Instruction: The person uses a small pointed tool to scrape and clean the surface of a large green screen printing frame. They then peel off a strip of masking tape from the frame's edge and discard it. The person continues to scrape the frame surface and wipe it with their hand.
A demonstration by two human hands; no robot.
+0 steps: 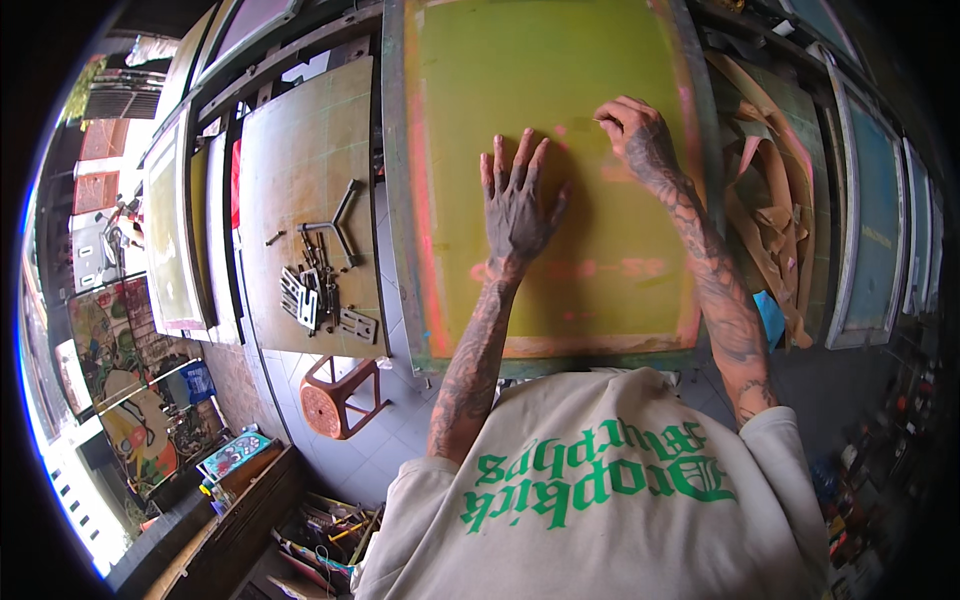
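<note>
A large yellow-green screen panel (550,60) with pink marks along its sides and middle lies before me in a frame. My left hand (516,200) rests palm down on it, fingers stretched and spread, its shadow falling to the right. My right hand (630,135) is higher up and to the right, over or on the same panel, with its fingers curled into a pinch; I cannot make out whether anything is between the fingertips. Both forearms reach up from the lower edge of the view.
A board (285,130) on the left holds metal hardware (320,270). Below it is a brown stool (325,405). Crumpled brown paper (765,190) lies at right. More framed screens (860,200) flank both sides. A wooden bench (240,500) with items stands at lower left.
</note>
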